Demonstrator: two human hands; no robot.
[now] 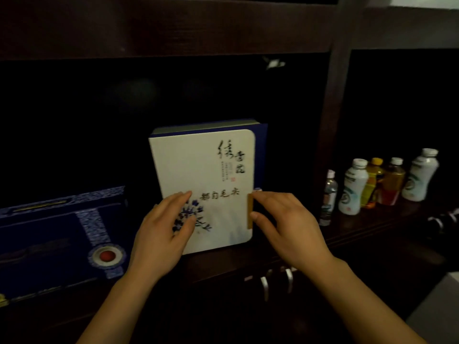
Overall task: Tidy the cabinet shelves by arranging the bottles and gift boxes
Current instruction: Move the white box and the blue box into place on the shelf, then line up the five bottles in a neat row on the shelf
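Observation:
A white gift box (206, 170) with black calligraphy and blue flowers stands upright on the dark wooden shelf (360, 232), a blue box edge showing behind it. My left hand (161, 234) lies flat on its lower left front, fingers spread. My right hand (285, 224) grips its right edge at the gold clasp (250, 211). A dark blue gift box (54, 244) with a red round emblem lies to the left. Several bottles stand in the right compartment: a small clear one (328, 197), two white ones (352, 187) (419, 176) and two amber ones between them.
A vertical wooden post (332, 115) divides the two compartments. The shelf interior behind the boxes is dark. Metal door handles (275, 281) sit on the cabinet front below the shelf. A pale surface (437, 306) shows at the lower right.

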